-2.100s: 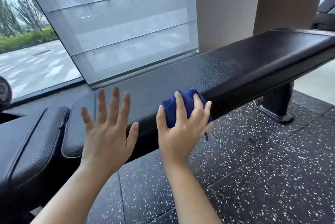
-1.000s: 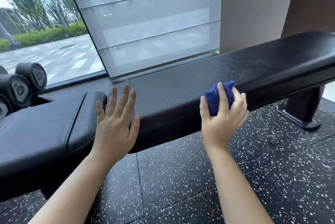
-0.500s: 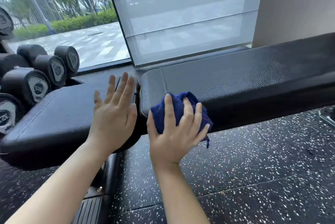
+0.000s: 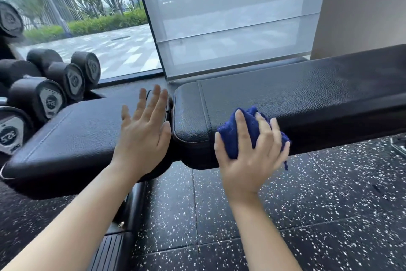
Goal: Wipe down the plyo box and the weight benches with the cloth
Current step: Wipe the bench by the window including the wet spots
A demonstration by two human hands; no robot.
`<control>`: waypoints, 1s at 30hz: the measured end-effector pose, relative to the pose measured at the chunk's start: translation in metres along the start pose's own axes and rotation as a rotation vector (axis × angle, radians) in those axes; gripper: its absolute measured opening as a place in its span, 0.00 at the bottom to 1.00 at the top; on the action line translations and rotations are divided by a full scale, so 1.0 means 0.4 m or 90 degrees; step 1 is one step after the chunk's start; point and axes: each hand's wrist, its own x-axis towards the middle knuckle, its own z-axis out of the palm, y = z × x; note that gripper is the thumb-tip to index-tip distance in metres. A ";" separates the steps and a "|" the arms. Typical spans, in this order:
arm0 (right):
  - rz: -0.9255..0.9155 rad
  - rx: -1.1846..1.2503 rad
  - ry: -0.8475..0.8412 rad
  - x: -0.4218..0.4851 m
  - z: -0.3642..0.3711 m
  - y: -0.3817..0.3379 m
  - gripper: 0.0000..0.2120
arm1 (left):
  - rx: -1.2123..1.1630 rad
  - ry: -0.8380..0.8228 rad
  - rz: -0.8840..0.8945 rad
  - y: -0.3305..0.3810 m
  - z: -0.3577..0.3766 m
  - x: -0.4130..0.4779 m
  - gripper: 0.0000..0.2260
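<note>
A black padded weight bench crosses the view, with a long back pad (image 4: 296, 99) on the right and a shorter seat pad (image 4: 72, 136) on the left. My right hand (image 4: 250, 156) is shut on a bunched blue cloth (image 4: 239, 132), pressed against the near side edge of the long pad close to its left end. My left hand (image 4: 142, 136) lies flat with fingers spread on the right end of the seat pad, beside the gap between the two pads. No plyo box is in view.
Several black dumbbells (image 4: 52, 90) sit on a rack at the left, close behind the seat pad. A large window (image 4: 219, 18) stands behind the bench. Black speckled rubber flooring (image 4: 307, 216) lies below, and the bench's base frame (image 4: 114, 244) runs under my left arm.
My right hand slid the cloth left along the pad's side edge, then back slightly to the right. The view shifted left, bringing the dumbbells in. My left hand stayed flat on the seat pad.
</note>
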 end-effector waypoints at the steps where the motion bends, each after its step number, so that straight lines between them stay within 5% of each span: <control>1: 0.005 0.006 -0.005 -0.011 0.003 -0.027 0.20 | -0.016 0.004 0.006 -0.002 -0.001 -0.001 0.28; 8: -0.088 -0.030 -0.080 -0.066 0.011 -0.135 0.22 | -0.018 0.003 0.036 -0.090 -0.054 0.001 0.29; 17: -0.212 -0.006 -0.152 0.006 0.006 -0.143 0.20 | -0.126 0.051 -0.310 -0.196 -0.073 0.018 0.31; 30: -0.224 0.218 -0.232 0.170 0.140 -0.373 0.19 | -0.169 0.031 -0.322 -0.203 -0.063 -0.009 0.34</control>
